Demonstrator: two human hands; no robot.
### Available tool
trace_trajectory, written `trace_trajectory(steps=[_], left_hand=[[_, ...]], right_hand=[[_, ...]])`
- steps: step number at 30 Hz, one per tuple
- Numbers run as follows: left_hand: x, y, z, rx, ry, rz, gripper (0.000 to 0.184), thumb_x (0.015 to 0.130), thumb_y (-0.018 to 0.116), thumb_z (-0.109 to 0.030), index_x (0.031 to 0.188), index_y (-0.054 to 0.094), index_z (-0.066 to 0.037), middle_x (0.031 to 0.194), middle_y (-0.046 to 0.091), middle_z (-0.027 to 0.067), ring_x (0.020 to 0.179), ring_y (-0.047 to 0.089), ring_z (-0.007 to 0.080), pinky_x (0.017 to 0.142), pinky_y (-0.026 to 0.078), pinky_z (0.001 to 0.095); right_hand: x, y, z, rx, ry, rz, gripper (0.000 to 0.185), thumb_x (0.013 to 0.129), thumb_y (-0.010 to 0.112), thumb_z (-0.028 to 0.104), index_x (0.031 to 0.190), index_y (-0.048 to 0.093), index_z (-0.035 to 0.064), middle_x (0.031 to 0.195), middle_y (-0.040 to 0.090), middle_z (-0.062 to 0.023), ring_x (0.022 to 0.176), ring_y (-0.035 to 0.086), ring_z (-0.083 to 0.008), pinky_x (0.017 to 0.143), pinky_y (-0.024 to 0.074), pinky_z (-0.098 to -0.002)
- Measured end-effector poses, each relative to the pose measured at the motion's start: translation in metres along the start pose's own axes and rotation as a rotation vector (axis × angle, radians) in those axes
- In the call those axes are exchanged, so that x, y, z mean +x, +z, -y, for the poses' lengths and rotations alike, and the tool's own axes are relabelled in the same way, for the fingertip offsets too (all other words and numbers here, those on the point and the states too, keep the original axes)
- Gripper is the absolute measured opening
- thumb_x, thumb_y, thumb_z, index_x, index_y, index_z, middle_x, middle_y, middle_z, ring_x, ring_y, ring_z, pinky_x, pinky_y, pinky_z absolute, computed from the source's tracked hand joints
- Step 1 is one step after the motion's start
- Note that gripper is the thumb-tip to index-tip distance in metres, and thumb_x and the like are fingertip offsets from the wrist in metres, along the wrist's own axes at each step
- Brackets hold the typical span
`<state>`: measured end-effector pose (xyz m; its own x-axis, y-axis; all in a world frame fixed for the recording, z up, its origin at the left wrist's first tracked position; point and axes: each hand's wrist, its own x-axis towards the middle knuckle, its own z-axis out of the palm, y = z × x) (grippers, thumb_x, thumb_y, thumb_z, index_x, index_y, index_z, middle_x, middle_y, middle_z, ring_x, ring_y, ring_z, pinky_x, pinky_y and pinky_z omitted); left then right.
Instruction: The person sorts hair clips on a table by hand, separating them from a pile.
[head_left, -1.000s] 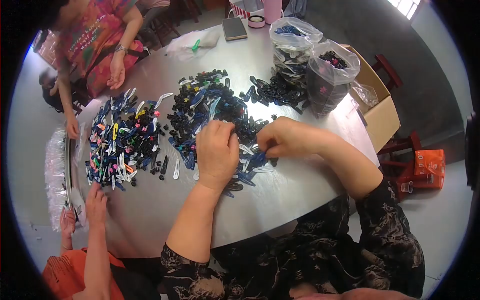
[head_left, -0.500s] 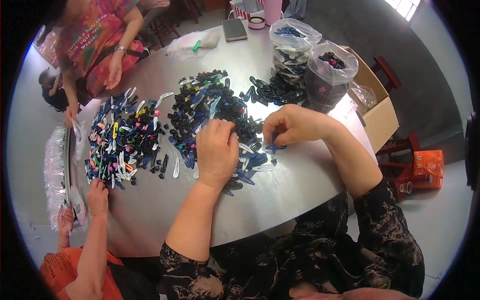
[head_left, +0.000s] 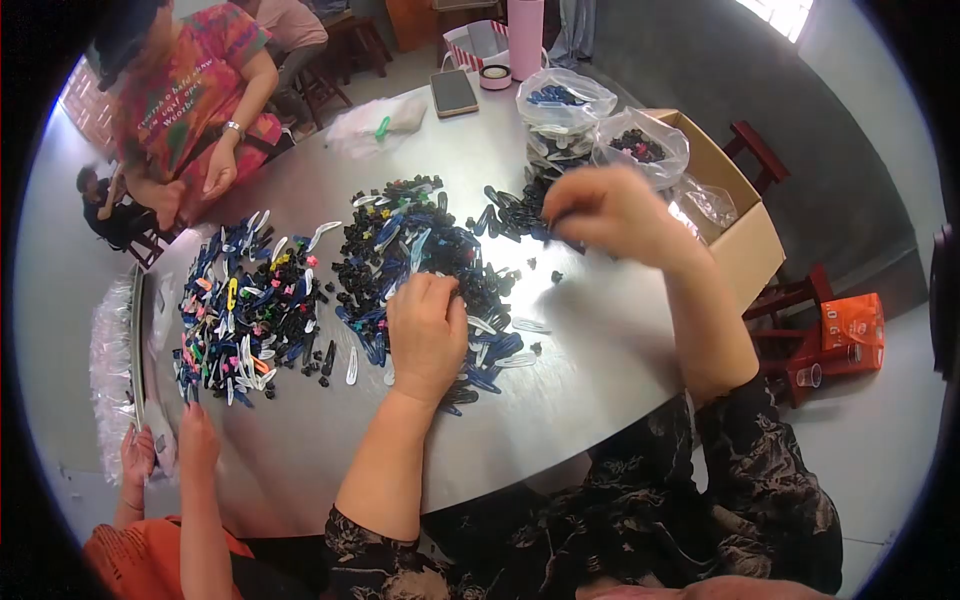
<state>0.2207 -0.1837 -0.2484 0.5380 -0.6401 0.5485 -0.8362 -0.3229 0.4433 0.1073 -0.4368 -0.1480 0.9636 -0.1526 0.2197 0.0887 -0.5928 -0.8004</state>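
On the steel table, my left hand (head_left: 427, 335) lies over the near side of the middle pile of hair clips (head_left: 400, 235). Its fingers are curled together, and what they hold, if anything, is hidden. This pile mixes black flower-shaped mini clips with navy, white and light blue snap clips. Blurred by motion, my right hand (head_left: 610, 215) hovers beside the heap of dark snap clips (head_left: 515, 212), in front of the clear bags. Its fingers look bent, but their grip cannot be made out. A white snap clip (head_left: 531, 325) lies between my hands.
Another mixed clip pile (head_left: 250, 310) is at left, where a co-worker's hand (head_left: 198, 440) reaches. Clip-filled bags (head_left: 640, 150) and a cardboard box (head_left: 755, 240) stand at right. A phone (head_left: 454, 93) and a pink bottle (head_left: 525, 40) are at the back. Another person sits across.
My right hand has moved from the middle pile's right edge up and right toward the dark clips and bags. My left hand stays on the pile. The view has shifted slightly.
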Motion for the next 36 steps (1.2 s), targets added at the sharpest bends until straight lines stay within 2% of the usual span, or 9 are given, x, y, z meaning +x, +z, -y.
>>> trace_trajectory(steps=[4, 8, 10, 16, 19, 21, 25, 30, 36], left_hand=[[-0.001, 0.001, 0.0, -0.001, -0.008, 0.013, 0.017, 0.084, 0.067, -0.006, 0.101, 0.066, -0.005, 0.098, 0.061, 0.0113, 0.094, 0.06, 0.0331, 0.083, 0.045, 0.044], [-0.001, 0.001, 0.001, 0.012, 0.003, 0.008, 0.016, 0.084, 0.067, -0.006, 0.101, 0.065, -0.005, 0.098, 0.061, 0.0102, 0.094, 0.06, 0.0322, 0.083, 0.044, 0.0442], [-0.002, 0.002, 0.001, 0.009, 0.009, 0.001, 0.016, 0.084, 0.067, -0.006, 0.101, 0.065, -0.005, 0.099, 0.061, 0.0104, 0.094, 0.06, 0.0323, 0.083, 0.044, 0.0443], [0.0, 0.0, 0.001, 0.006, -0.006, 0.003, 0.018, 0.084, 0.067, -0.006, 0.102, 0.066, -0.004, 0.099, 0.062, 0.0122, 0.096, 0.061, 0.0344, 0.085, 0.045, 0.0441], [-0.002, 0.002, 0.003, 0.007, -0.004, 0.01, 0.018, 0.084, 0.067, -0.006, 0.102, 0.066, -0.005, 0.1, 0.061, 0.0114, 0.096, 0.06, 0.0335, 0.085, 0.045, 0.0444], [-0.002, 0.003, 0.004, 0.006, -0.004, 0.004, 0.018, 0.084, 0.067, -0.006, 0.102, 0.066, -0.005, 0.101, 0.061, 0.0106, 0.096, 0.059, 0.0326, 0.085, 0.044, 0.0446], [-0.002, 0.004, 0.005, 0.004, -0.001, -0.002, 0.018, 0.084, 0.068, -0.006, 0.102, 0.066, -0.005, 0.101, 0.061, 0.0105, 0.096, 0.059, 0.0326, 0.085, 0.044, 0.0449], [-0.001, 0.003, 0.003, -0.007, 0.0, 0.0, 0.017, 0.084, 0.068, -0.006, 0.101, 0.066, -0.005, 0.1, 0.061, 0.0103, 0.096, 0.059, 0.0325, 0.085, 0.044, 0.0449], [0.0, 0.001, 0.001, 0.01, -0.019, 0.021, 0.018, 0.085, 0.067, -0.007, 0.103, 0.066, -0.004, 0.099, 0.062, 0.0121, 0.095, 0.061, 0.0338, 0.084, 0.046, 0.0437]], right_hand=[[0.032, -0.042, 0.01, -0.5, -0.139, -0.502, 0.02, 0.082, 0.069, 0.005, 0.101, 0.069, 0.0, 0.089, 0.07, -0.0136, 0.08, 0.068, -0.0231, 0.076, 0.0535, -0.0337], [0.078, -0.081, 0.001, -0.675, -0.224, -0.571, 0.02, 0.083, 0.068, 0.009, 0.101, 0.07, 0.0007, 0.09, 0.071, -0.0164, 0.081, 0.069, -0.0301, 0.077, 0.0539, -0.0375], [0.092, -0.087, -0.004, -0.873, 0.021, -0.375, 0.019, 0.084, 0.068, 0.011, 0.102, 0.071, 0.0045, 0.091, 0.072, -0.017, 0.085, 0.07, -0.0335, 0.079, 0.0548, -0.0416], [0.061, -0.058, 0.02, -1.078, 0.067, -0.52, 0.015, 0.087, 0.067, 0.014, 0.101, 0.072, 0.0109, 0.091, 0.072, -0.016, 0.088, 0.07, -0.0353, 0.08, 0.0557, -0.0442], [0.029, -0.012, 0.044, -0.804, 0.082, -0.391, 0.013, 0.087, 0.068, 0.013, 0.099, 0.072, 0.0098, 0.091, 0.072, -0.0153, 0.087, 0.069, -0.0359, 0.078, 0.0555, -0.0434], [0.015, 0.009, 0.024, -0.728, -0.105, -0.108, 0.012, 0.085, 0.07, 0.011, 0.097, 0.072, 0.008, 0.089, 0.071, -0.0153, 0.085, 0.069, -0.0355, 0.077, 0.0551, -0.043], [-0.015, 0.055, 0.011, -0.432, -0.109, 0.289, 0.015, 0.083, 0.073, 0.013, 0.093, 0.071, 0.0037, 0.086, 0.07, -0.0162, 0.082, 0.068, -0.0365, 0.074, 0.0536, -0.0448], [-0.027, 0.071, -0.005, -0.563, -0.041, 0.428, 0.017, 0.083, 0.075, 0.018, 0.085, 0.064, 0.0054, 0.089, 0.066, -0.0114, 0.083, 0.067, -0.0344, 0.074, 0.0519, -0.0457], [-0.03, 0.076, -0.013, -0.466, -0.106, 0.38, 0.012, 0.085, 0.07, 0.016, 0.087, 0.064, 0.0053, 0.088, 0.065, -0.0131, 0.084, 0.067, -0.0363, 0.074, 0.0525, -0.0459]])
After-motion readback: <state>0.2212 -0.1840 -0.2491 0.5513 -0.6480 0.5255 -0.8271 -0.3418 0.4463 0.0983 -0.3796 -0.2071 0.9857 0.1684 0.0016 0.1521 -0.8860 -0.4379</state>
